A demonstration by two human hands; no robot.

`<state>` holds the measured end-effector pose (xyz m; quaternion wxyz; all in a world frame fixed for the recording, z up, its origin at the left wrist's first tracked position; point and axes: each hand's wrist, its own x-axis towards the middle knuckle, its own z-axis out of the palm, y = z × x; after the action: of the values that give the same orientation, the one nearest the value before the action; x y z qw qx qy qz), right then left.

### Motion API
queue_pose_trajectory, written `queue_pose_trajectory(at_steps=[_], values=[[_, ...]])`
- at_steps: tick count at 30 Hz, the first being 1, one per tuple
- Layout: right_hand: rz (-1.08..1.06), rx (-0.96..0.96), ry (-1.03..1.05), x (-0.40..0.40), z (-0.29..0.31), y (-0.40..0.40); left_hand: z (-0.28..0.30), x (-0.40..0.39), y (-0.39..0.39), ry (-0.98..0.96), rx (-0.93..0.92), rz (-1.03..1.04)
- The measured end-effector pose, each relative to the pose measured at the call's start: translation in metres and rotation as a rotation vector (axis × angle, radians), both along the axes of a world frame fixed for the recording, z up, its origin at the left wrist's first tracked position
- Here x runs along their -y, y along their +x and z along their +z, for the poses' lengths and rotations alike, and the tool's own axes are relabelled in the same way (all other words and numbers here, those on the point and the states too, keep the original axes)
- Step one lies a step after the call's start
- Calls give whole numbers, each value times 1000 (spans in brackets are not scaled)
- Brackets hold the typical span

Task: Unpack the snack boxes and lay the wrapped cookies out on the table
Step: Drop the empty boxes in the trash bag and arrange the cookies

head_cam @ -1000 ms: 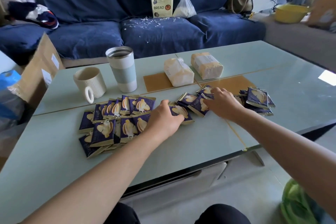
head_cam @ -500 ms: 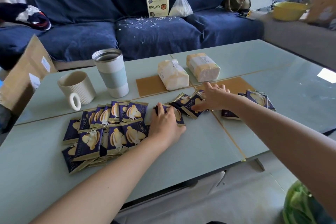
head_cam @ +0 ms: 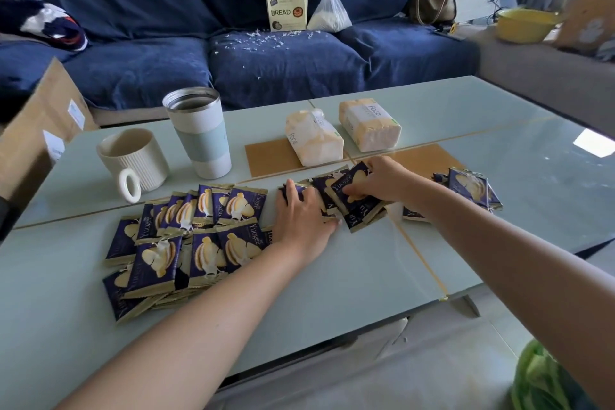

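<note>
Several dark blue wrapped cookies with gold edges [head_cam: 186, 236] lie overlapping in rows on the pale green table [head_cam: 332, 276] at the left. My left hand [head_cam: 301, 216] lies flat, fingers straight, on cookie packets just right of those rows. My right hand [head_cam: 382, 178] holds a small fanned bunch of cookie packets [head_cam: 349, 196] right beside the left hand. A few more packets [head_cam: 469, 188] lie on the table to the right of my right forearm.
A ribbed cream mug [head_cam: 133, 160] and a white tumbler [head_cam: 198, 131] stand behind the rows. Two tissue packs [head_cam: 312, 138] lie at the table's middle back. A cardboard box [head_cam: 40, 130] leans at the left edge. A blue sofa [head_cam: 266, 60] with bags runs behind.
My right hand has drawn a bunch of packets leftward from the right pile toward my left hand. My left hand has flattened onto the packets beside the rows.
</note>
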<state>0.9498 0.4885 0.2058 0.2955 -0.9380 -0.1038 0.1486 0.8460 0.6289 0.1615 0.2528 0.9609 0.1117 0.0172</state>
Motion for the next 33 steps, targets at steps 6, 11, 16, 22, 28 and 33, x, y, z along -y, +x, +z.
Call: queue_pose_trajectory(at_steps=[6, 11, 16, 22, 28, 33], values=[[-192, -182, 481, 8, 0, 19, 1, -5, 0, 65, -30, -11], [-260, -163, 532, -5, -5, 23, 5, -7, 1, 82, -45, -17], [-288, -151, 556, -7, -13, 28, 10, -7, 0, 154, -73, -22], [-222, 117, 219, 0, -12, 24, 7, -10, 4, 163, -74, -42], [-74, 217, -95, 11, -27, 26, -2, -15, 10, 223, 56, -28], [233, 87, -248, 8, -26, 24, 3, -22, 15, 180, -59, -82]])
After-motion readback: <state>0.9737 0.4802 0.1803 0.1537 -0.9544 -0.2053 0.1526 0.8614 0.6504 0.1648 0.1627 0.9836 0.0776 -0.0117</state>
